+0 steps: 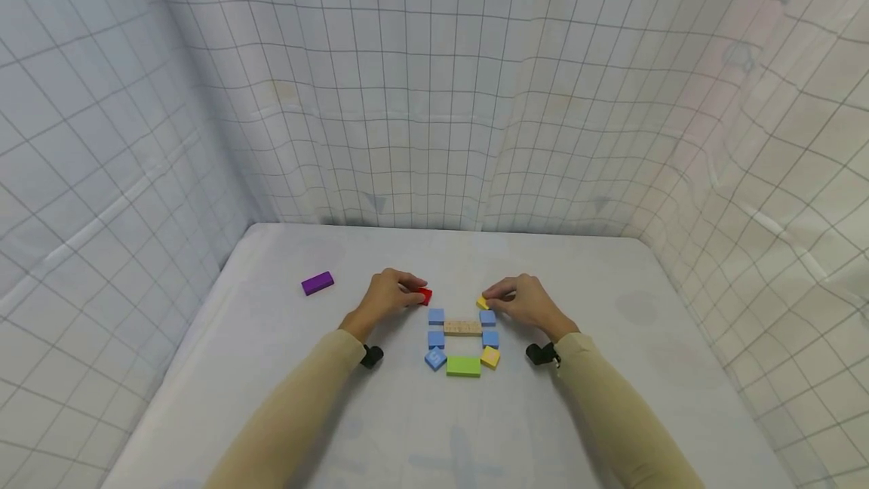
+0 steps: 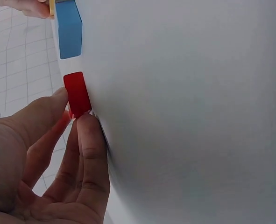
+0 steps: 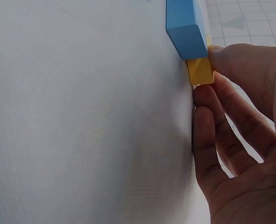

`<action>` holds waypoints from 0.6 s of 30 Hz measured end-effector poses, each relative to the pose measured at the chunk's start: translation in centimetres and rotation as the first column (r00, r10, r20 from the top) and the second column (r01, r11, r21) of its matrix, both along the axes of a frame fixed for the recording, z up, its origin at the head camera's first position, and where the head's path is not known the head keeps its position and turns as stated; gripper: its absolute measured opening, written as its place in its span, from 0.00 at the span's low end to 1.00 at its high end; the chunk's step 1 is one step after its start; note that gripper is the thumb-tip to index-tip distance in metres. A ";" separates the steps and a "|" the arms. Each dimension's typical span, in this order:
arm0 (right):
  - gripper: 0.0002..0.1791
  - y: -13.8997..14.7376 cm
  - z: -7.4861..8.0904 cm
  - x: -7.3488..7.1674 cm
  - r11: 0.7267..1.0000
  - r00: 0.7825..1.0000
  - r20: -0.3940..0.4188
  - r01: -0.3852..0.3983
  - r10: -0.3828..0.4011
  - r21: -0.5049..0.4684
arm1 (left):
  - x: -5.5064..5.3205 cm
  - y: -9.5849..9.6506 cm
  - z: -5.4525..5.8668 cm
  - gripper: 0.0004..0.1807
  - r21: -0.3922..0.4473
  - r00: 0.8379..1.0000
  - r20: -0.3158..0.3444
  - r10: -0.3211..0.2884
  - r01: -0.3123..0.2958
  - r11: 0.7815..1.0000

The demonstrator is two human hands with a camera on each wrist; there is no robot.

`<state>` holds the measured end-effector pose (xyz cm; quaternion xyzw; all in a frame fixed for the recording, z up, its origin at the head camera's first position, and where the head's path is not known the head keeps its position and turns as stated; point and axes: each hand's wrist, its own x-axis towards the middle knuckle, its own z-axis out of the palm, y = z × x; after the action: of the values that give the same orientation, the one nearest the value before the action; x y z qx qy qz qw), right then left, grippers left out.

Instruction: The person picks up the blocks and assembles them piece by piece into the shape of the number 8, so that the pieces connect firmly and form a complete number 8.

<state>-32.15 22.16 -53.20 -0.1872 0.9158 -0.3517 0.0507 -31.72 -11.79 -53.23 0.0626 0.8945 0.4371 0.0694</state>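
Note:
My left hand (image 1: 388, 297) pinches a red block (image 1: 425, 296) between thumb and fingers, low at the table; the left wrist view shows the red block's end face (image 2: 78, 93) close to a blue block (image 2: 69, 30). On the other side, my right hand (image 1: 524, 302) pinches a yellow block (image 1: 483, 302). In the right wrist view that yellow block (image 3: 201, 71) sits right against a blue block (image 3: 188, 32). Between the hands lie a wooden block (image 1: 462, 329) with small marks and two blue blocks on each side of it, such as the upper left one (image 1: 436, 316).
Nearer me, a light green block (image 1: 464, 367) lies between a turned blue block (image 1: 435, 358) and a tilted yellow block (image 1: 490, 357). A purple block (image 1: 317, 283) lies apart at the left. Checked white cloth (image 1: 434, 96) surrounds the white table (image 1: 584, 255) at the back and sides.

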 end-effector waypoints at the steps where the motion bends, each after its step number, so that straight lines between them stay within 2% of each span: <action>1: 0.06 0.0 0.1 0.0 1.000 1.000 0.000 0.000 0.000 0.001 | -0.2 0.0 -0.2 0.15 0.006 1.000 -0.002 -0.008 0.008 1.000; 4: 0.06 0.0 0.1 0.0 1.000 1.000 0.006 0.002 -0.002 -0.001 | -1.1 0.0 -1.1 0.16 0.009 1.000 -0.007 -0.028 0.028 1.000; 5: 0.06 0.0 0.2 0.1 1.000 1.000 0.011 0.005 -0.005 -0.003 | -1.6 -0.1 -1.8 0.15 0.005 0.999 -0.020 -0.041 0.041 0.999; 6: 0.06 0.0 0.2 0.1 1.000 1.000 0.015 0.008 -0.008 -0.007 | -1.8 -0.1 -2.0 0.15 -0.002 0.999 -0.019 -0.042 0.042 0.999; 9: 0.06 0.0 0.2 0.2 1.000 1.000 0.020 0.010 -0.010 -0.013 | -1.8 0.2 -1.8 0.15 -0.006 0.999 -0.001 -0.046 0.046 0.999; 11: 0.06 0.0 0.2 0.2 1.000 1.000 0.019 0.010 -0.010 -0.013 | -2.0 0.1 -2.4 0.14 -0.022 0.999 -0.020 -0.051 0.050 0.998; 12: 0.06 0.0 0.2 0.2 1.000 1.000 0.019 0.011 -0.011 -0.013 | -1.5 0.3 -1.7 0.14 -0.020 0.999 -0.007 -0.045 0.045 0.999; 16: 0.06 0.0 0.1 0.1 1.000 1.000 0.019 0.011 -0.011 -0.014 | -0.3 0.7 -0.4 0.14 -0.024 0.999 -0.014 -0.033 0.033 0.999; 18: 0.06 0.0 0.0 0.1 1.000 1.000 0.021 0.008 -0.008 -0.012 | 0.4 0.9 0.7 0.14 -0.022 1.000 0.001 -0.032 0.032 0.999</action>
<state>-32.08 22.12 -53.20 -0.1800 0.9138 -0.3594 0.0578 -31.32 -10.87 -52.53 0.0757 0.8981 0.4262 0.0774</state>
